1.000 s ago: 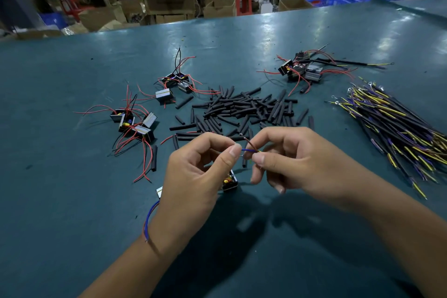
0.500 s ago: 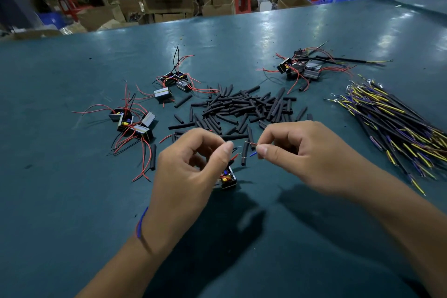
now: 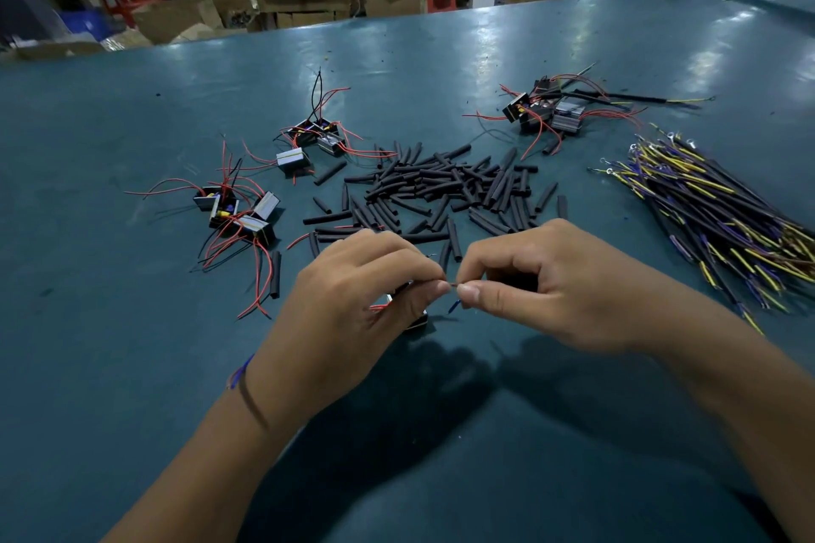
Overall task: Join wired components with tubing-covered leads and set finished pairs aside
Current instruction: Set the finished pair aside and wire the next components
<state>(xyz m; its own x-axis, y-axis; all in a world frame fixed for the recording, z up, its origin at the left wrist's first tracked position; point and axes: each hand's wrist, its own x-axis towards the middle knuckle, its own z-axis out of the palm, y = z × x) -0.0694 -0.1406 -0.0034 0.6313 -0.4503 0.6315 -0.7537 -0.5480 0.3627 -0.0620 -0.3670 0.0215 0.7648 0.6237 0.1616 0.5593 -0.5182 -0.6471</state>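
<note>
A thin wire joint (image 3: 450, 286) is pinched between the fingertips of the left hand (image 3: 353, 304) and the right hand (image 3: 542, 291), low over the green table (image 3: 132, 366), with a small black component (image 3: 416, 322) half hidden under the left hand and a blue wire end (image 3: 454, 305) poking out below the right thumb. Just beyond the hands lies a scatter of black tubing pieces (image 3: 441, 190). Groups of red-wired components sit to the left (image 3: 238, 212), behind (image 3: 315, 139) and at far right (image 3: 547, 110), and a bundle of yellow and purple leads (image 3: 714, 212) lies on the right.
</note>
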